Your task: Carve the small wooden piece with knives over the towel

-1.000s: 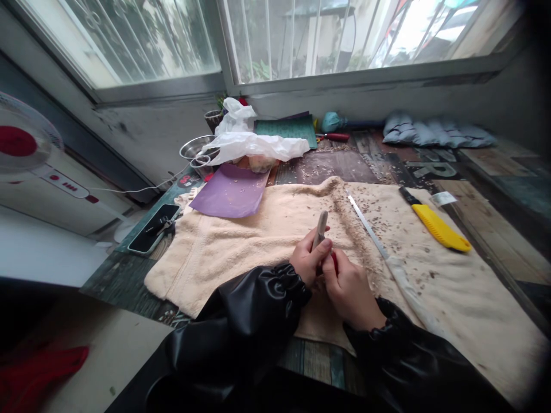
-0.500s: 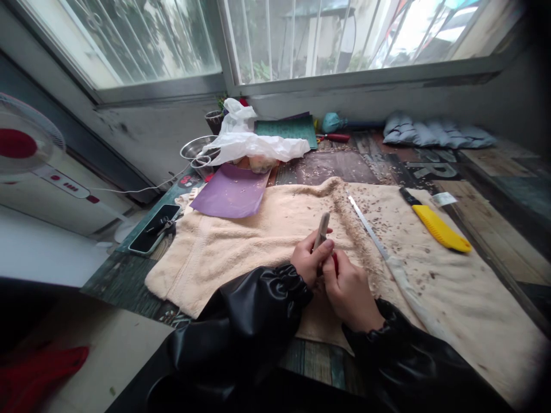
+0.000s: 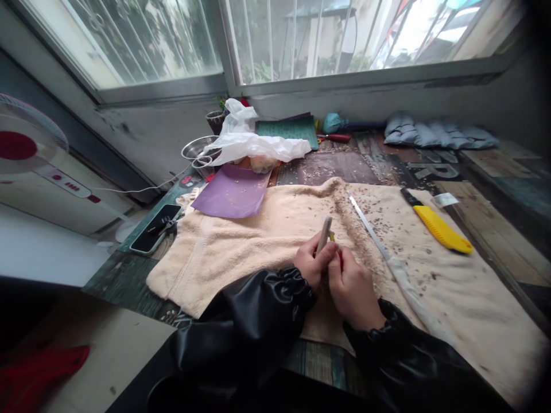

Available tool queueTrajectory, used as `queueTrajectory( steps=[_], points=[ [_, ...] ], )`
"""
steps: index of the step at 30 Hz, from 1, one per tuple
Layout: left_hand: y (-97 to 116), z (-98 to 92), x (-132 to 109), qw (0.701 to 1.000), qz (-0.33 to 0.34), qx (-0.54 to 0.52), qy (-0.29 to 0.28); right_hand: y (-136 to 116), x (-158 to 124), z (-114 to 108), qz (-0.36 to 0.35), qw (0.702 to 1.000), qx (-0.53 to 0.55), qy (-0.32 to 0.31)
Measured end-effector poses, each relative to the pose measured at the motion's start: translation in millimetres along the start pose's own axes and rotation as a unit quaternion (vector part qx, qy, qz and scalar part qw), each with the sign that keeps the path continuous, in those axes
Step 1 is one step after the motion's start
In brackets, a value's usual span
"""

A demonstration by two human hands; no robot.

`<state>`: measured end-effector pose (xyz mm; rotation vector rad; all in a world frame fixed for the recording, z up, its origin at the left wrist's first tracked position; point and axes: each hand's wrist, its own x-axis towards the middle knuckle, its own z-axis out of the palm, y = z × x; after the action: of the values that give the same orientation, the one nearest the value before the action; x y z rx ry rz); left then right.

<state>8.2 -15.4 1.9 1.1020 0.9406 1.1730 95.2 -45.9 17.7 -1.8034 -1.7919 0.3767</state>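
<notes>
Both my hands meet over a cream towel [image 3: 241, 241] near the table's front edge. My left hand [image 3: 310, 261] is closed round a slim, pale piece of wood [image 3: 326, 228] with a rounded tip that points up and away from me. My right hand [image 3: 355, 287] is closed round a small red-handled tool [image 3: 341, 259]. Its thumb presses close to my left thumb. A yellowish bit shows beside the wood, and most of the tool is hidden by my fingers. Brown shavings lie on the towel around and beyond my hands.
Right of my hands lie a narrow saw blade [image 3: 368, 226] with a wrapped handle and a yellow-handled folding saw [image 3: 443, 229]. A purple sheet [image 3: 235, 192], a phone [image 3: 155, 229] with keys, a metal bowl [image 3: 187, 150] and a white plastic bag [image 3: 267, 148] are to the left and back.
The wood has tilted slightly, and a yellowish bit now shows beside it. My right hand has shifted a little upward and right against the left; both keep their hold.
</notes>
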Motion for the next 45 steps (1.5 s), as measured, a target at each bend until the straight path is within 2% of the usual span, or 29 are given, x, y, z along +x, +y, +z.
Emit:
queueTrajectory(
  steps=[4, 7, 12, 15, 18, 21, 24, 26, 28, 31, 34, 35, 37, 38, 40, 42, 45],
  points=[
    [-4.1, 0.0, -0.3, 1.000, -0.012, -0.015, 0.000, 1.9, 5.3, -3.8, 0.000, 1.000, 0.028, -0.004],
    [-6.2, -0.4, 1.7, 0.995, -0.060, -0.068, -0.039, 3.2, 7.8, -6.4, 0.003, 0.996, 0.084, -0.018],
    [-1.9, 1.5, 7.1, 0.963, -0.135, -0.218, -0.084, 5.4, 9.2, -11.1, 0.019, 0.984, 0.174, -0.045],
    [2.1, 1.8, 9.2, 0.944, -0.156, -0.273, -0.099, 7.0, 10.0, -13.5, 0.026, 0.979, 0.194, -0.058],
    [2.7, 1.1, 10.3, 0.940, -0.148, -0.293, -0.095, 9.0, 11.3, -15.0, 0.030, 0.977, 0.202, -0.059],
    [1.1, 0.6, 11.1, 0.949, -0.120, -0.285, -0.063, 10.8, 12.3, -15.0, 0.034, 0.975, 0.210, -0.060],
    [0.5, 0.1, 11.9, 0.956, -0.097, -0.276, -0.038, 10.7, 12.4, -14.4, 0.061, 0.957, 0.266, -0.097],
    [1.2, -0.6, 12.2, 0.961, -0.088, -0.261, -0.028, 9.6, 12.6, -15.5, 0.103, 0.916, 0.353, -0.161],
    [2.8, -1.9, 12.2, 0.968, -0.081, -0.237, -0.012, 8.6, 13.8, -19.0, 0.150, 0.842, 0.460, -0.238],
    [6.8, -4.2, 11.2, 0.972, -0.086, -0.219, -0.002, 10.1, 17.8, -27.8, 0.196, 0.683, 0.596, -0.373],
    [12.4, -5.6, 9.2, 0.965, -0.108, -0.236, -0.036, 17.1, 22.5, -36.0, 0.199, 0.515, 0.678, -0.486],
    [13.9, -5.8, 8.6, 0.962, -0.114, -0.243, -0.049, 20.0, 23.7, -37.6, 0.191, 0.469, 0.697, -0.508],
    [15.8, -6.1, 7.6, 0.957, -0.123, -0.254, -0.070, 25.2, 25.4, -38.7, 0.173, 0.396, 0.726, -0.535],
    [15.9, -6.5, 7.4, 0.955, -0.128, -0.257, -0.078, 27.1, 25.9, -38.3, 0.166, 0.369, 0.737, -0.542],
    [14.8, -7.8, 7.5, 0.951, -0.140, -0.260, -0.089, 29.3, 26.7, -36.5, 0.158, 0.332, 0.752, -0.548],
    [12.5, -10.0, 8.2, 0.948, -0.153, -0.259, -0.100, 29.9, 27.5, -34.2, 0.154, 0.311, 0.760, -0.550],
    [9.8, -13.2, 9.2, 0.939, -0.170, -0.265, -0.141, 30.3, 28.5, -31.4, 0.145, 0.295, 0.763, -0.557]
  ],
)
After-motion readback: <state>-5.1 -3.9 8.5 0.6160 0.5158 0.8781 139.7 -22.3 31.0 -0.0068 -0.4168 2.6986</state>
